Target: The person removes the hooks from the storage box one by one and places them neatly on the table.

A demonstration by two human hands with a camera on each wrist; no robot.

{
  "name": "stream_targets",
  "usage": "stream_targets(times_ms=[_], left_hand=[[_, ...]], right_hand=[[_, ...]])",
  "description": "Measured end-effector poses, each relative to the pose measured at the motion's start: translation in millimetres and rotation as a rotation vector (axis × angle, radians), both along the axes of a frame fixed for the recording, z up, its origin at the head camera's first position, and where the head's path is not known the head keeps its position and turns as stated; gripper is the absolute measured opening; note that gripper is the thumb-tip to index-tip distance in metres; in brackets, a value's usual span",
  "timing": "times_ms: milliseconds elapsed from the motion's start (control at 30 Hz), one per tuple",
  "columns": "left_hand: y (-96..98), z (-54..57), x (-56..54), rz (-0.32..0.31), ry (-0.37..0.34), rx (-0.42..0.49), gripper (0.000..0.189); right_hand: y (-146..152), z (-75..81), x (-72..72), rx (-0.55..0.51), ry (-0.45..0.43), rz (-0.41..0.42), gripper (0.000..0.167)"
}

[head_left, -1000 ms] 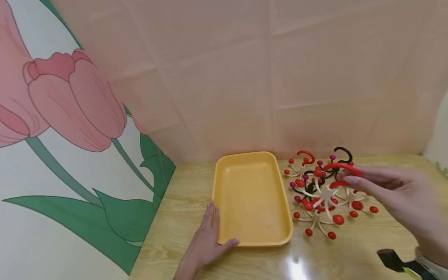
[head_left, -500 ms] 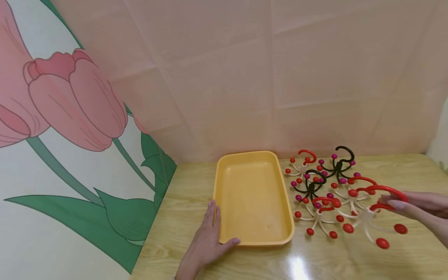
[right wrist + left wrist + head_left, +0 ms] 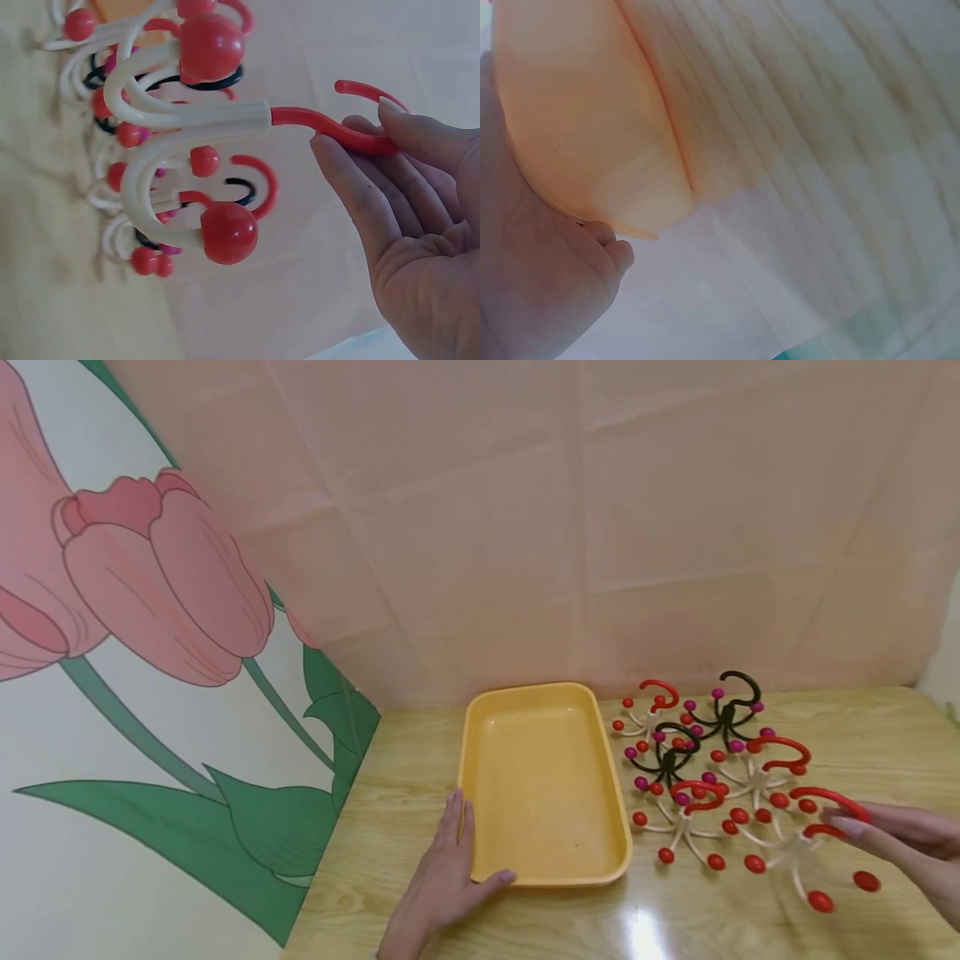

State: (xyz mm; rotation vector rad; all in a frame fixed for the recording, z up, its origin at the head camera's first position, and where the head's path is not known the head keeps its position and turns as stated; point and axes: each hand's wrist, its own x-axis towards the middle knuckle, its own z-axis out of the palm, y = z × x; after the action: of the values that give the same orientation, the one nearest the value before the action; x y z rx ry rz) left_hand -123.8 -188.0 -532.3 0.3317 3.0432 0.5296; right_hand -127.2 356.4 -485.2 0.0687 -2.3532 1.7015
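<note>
In the head view, a white claw massager (image 3: 799,852) with red ball tips hangs by its red hooked handle from my right hand (image 3: 911,847). My right thumb and fingers pinch that handle, as the right wrist view shows the massager (image 3: 225,116) and hand (image 3: 420,195) close up. Whether its tips touch the table cannot be told. A yellow tray (image 3: 540,777) lies left of the massagers. My left hand (image 3: 438,885) rests on its near left corner, fingers straight along the side and thumb over the front rim. In the left wrist view the tray (image 3: 585,112) shows beside the hand.
Several more massagers stand on the wooden table (image 3: 405,760): white ones with red handles, such as the nearest one (image 3: 681,831), and two black ones with magenta tips, including the rear one (image 3: 726,718). A pinkish sheet (image 3: 487,543) and a tulip-patterned panel (image 3: 165,585) rise behind.
From above the cluster of massagers, my right hand has carried the white and red massager to the right and lower, nearer the table's front. My left hand stays at the tray.
</note>
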Motion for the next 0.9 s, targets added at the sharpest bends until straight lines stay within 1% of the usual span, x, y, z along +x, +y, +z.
stream_targets(times_ms=[100,300,467,600,700,833,900], left_hand=[[-0.1,0.2,-0.1,0.005,-0.005,0.002,0.12],[-0.6,-1.4,-0.7,0.007,-0.013,0.008,0.119],[-0.6,-1.8,-0.5,0.011,-0.016,0.01,0.119],[-0.3,-0.7,-0.7,0.017,-0.014,0.012,0.12],[-0.2,-0.4,-0.4,0.016,-0.015,0.016,0.12],[-0.2,0.6,0.3,0.011,-0.016,0.022,0.119],[-0.2,1.5,0.5,0.01,-0.013,0.023,0.119]], right_hand=[[-2.2,-5.7,0.4,-0.011,-0.002,-0.017,0.033],[-5.0,-14.3,1.0,0.03,-0.003,-0.092,0.033],[-5.7,-20.2,1.2,0.022,0.024,-0.084,0.032],[-7.5,-19.7,2.2,0.005,0.014,-0.097,0.036],[-7.7,-22.3,1.6,-0.005,0.002,-0.111,0.039],[-4.9,-30.0,-0.6,0.013,-0.003,-0.112,0.036],[-3.8,-32.5,-1.7,0.028,-0.019,-0.122,0.031]])
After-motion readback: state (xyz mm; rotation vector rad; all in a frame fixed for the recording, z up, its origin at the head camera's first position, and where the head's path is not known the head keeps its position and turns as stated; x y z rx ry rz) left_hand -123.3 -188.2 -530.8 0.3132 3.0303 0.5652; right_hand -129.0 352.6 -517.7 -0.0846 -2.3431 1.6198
